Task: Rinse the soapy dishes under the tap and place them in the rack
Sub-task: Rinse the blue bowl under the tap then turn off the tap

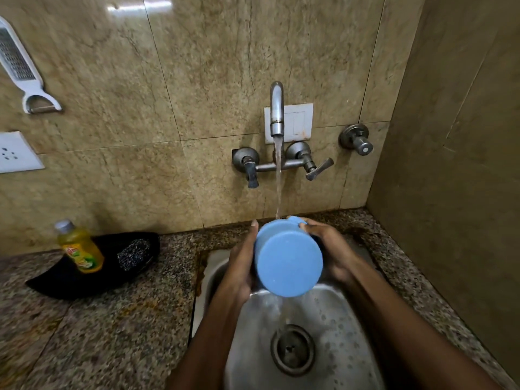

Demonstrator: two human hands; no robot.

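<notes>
Two hands cradle a blue cup (287,261) over the steel sink (332,319), just below centre frame. The left hand (239,268) grips its left side, fingers (253,227) wrapped up toward the rim; the right hand (327,249) grips the right side, its fingers curled over what looks like the handle at the far end. Both hands sit equally close, one on either flank.

The cup lies tilted, its long axis running from the flat base, which faces the camera, away toward the wall, so the mouth points at the falling water. The stream from the tap (277,108), centre frame, lands at the far rim, and water spills off the base toward the drain (292,350).

On the granite surface (112,319) at lower left stand a yellow dish-soap bottle (80,247) and a black holder (112,266) with a scrubber. A grater (17,60) hangs at upper left. No rack is in view, so which way the cup must travel cannot be told.
</notes>
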